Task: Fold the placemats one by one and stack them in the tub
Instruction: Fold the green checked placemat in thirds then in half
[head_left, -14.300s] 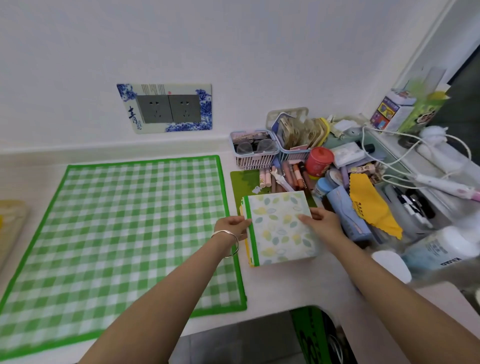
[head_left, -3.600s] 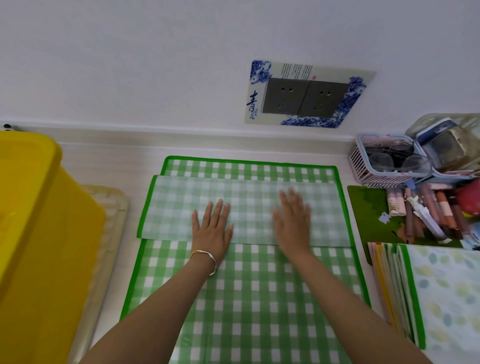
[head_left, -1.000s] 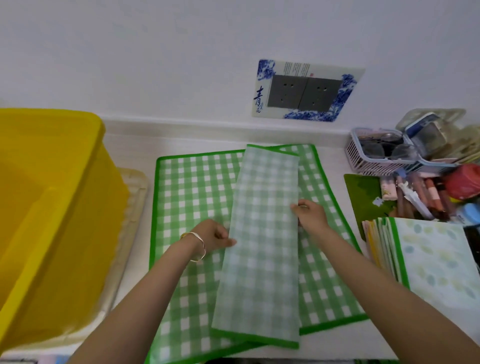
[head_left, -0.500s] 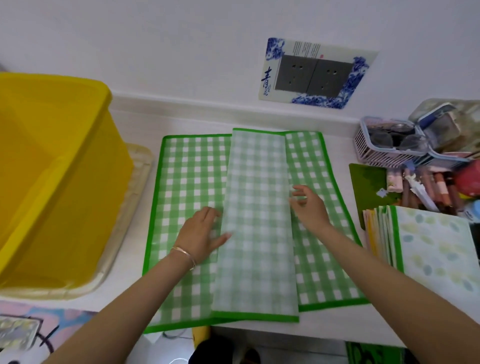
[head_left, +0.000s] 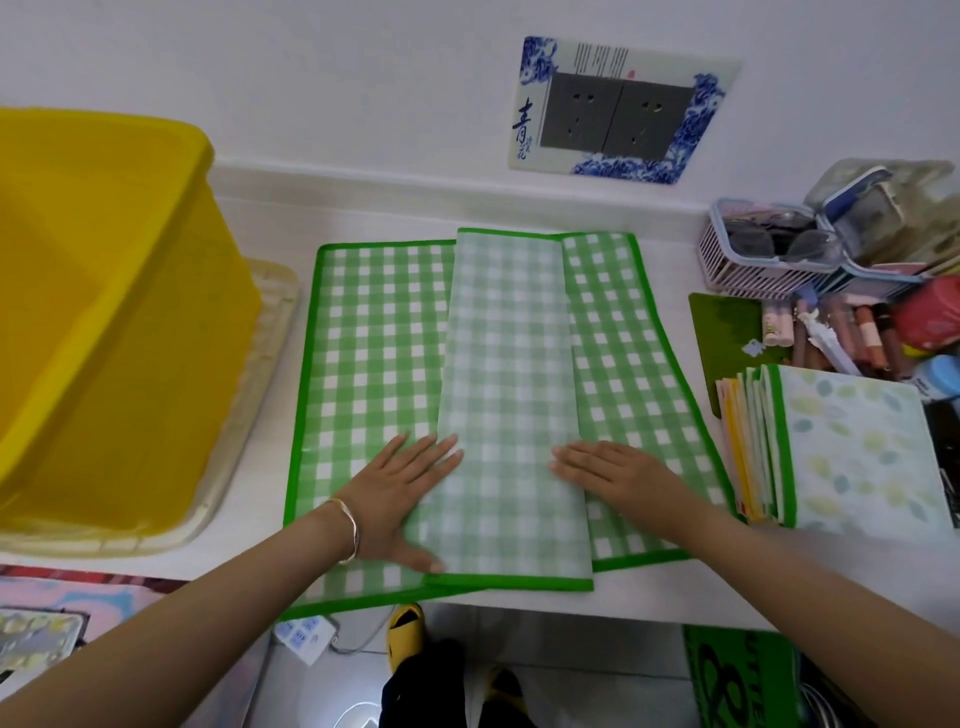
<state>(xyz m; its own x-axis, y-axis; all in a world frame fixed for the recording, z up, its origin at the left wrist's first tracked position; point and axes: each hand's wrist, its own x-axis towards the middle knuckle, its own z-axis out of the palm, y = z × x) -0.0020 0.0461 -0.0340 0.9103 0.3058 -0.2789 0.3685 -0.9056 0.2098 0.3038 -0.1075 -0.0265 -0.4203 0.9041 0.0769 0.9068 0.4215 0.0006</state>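
My left hand (head_left: 402, 488): released, fingers straight, palm pressed flat across the left edge of the folded placemat (head_left: 511, 374), near its front end.
My right hand (head_left: 608, 470): released, fingers straight and pointing left, flat on the same strip's right edge.
Bangle (head_left: 349, 525): on my left wrist.
Folded placemat: a long pale green-check strip running front to back, lying on top of the flat placemat (head_left: 374, 338).
Flat placemat: bright green check with a green border, spread on the worktop (head_left: 649, 597), its front edge at the rim.
Leaf-print stack (head_left: 852, 457): folded placemats, just right of the flat one.
Yellow tub (head_left: 104, 312): to the left, standing on a cream tray (head_left: 270, 353); no placemat visible in it.
Pink basket (head_left: 753, 260): far right, by the wall.
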